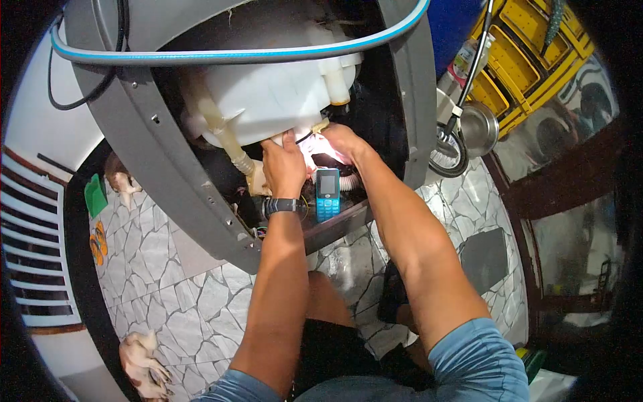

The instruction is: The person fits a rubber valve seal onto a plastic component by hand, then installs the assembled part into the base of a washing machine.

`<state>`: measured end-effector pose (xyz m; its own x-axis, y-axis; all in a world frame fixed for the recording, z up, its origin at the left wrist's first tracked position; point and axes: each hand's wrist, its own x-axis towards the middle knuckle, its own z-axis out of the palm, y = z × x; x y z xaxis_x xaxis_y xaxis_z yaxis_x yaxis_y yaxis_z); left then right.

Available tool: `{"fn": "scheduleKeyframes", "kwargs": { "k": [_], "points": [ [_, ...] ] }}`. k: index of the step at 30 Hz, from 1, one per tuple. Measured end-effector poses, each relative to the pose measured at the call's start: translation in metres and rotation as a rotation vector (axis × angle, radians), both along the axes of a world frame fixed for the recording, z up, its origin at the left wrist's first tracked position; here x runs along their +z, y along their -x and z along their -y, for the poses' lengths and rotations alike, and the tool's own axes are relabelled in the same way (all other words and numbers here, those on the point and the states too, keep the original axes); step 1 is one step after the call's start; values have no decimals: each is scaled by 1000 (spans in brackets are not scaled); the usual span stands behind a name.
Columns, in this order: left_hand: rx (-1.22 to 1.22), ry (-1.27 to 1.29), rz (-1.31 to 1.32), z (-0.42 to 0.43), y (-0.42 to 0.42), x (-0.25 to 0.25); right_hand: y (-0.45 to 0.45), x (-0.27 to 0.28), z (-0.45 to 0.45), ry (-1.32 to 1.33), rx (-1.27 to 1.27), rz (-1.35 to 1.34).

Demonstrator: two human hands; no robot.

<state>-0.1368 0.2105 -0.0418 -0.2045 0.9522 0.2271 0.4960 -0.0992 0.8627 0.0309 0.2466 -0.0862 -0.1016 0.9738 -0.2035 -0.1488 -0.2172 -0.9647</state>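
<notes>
Both hands reach into the open cabinet of a washing machine (181,144), beneath its white plastic tub (261,100). My left hand (284,164) is closed under the tub's lower edge, thumb up, beside a yellowed drain pipe (228,144); what it grips is hidden. Opposite it, my right hand (343,142) curls inward next to a pale yellowish piece (320,125) and a short black strip. Glare washes out its fingertips. Below the hands, a blue keypad phone (328,194) stands propped upright on the cabinet's lower rail. A ribbed pale hose (349,182) lies behind it.
A grey hose with a blue stripe (254,55) arcs across the cabinet top. Black cables hang at upper left. Yellow crates (516,60) and a metal pot (479,127) stand at right. Two cats, one lower left (142,365), lie on the patterned floor near orange slippers (98,242).
</notes>
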Motion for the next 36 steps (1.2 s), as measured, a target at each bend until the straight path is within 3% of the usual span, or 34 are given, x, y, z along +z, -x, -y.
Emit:
{"fn": "scheduleKeyframes", "kwargs": {
  "k": [3,5,8,10,12,14,16,18,19,21,22,24,28,30,32,33,34,36],
  "points": [
    [-2,93,12,0,0,2,0,5,5,-25,38,-18],
    [-3,125,9,-3,0,-2,13,41,24,-22,-44,30],
    [36,71,-50,1,-3,4,17,31,18,73,-48,-12],
    [19,213,-10,7,-3,20,19,37,25,-55,-103,479],
    [5,301,8,7,0,23,20,36,28,-33,-47,235],
    [-25,283,29,8,2,23,16,70,39,126,-26,228],
    [-33,276,52,8,3,28,4,61,35,114,77,109],
    [40,72,-131,11,1,23,15,55,47,-73,12,24],
    [3,197,-41,13,1,36,14,42,43,-73,20,23],
    [-1,195,-53,14,1,38,15,29,37,-207,3,554],
    [-6,195,-63,14,1,38,16,35,37,-211,10,550],
    [-6,196,-83,13,2,36,19,58,41,-282,51,905],
    [33,126,-109,11,-1,28,21,63,42,-377,29,1011],
    [46,217,-115,11,-1,27,12,56,31,-416,120,1044],
    [19,176,-99,5,1,17,1,43,21,-402,177,928],
    [22,111,-138,1,3,7,-2,48,25,-286,160,782],
    [26,47,-178,-2,4,3,-3,39,27,-275,102,452],
    [-18,78,-138,1,5,5,-9,43,30,-69,151,225]
  ]
}}
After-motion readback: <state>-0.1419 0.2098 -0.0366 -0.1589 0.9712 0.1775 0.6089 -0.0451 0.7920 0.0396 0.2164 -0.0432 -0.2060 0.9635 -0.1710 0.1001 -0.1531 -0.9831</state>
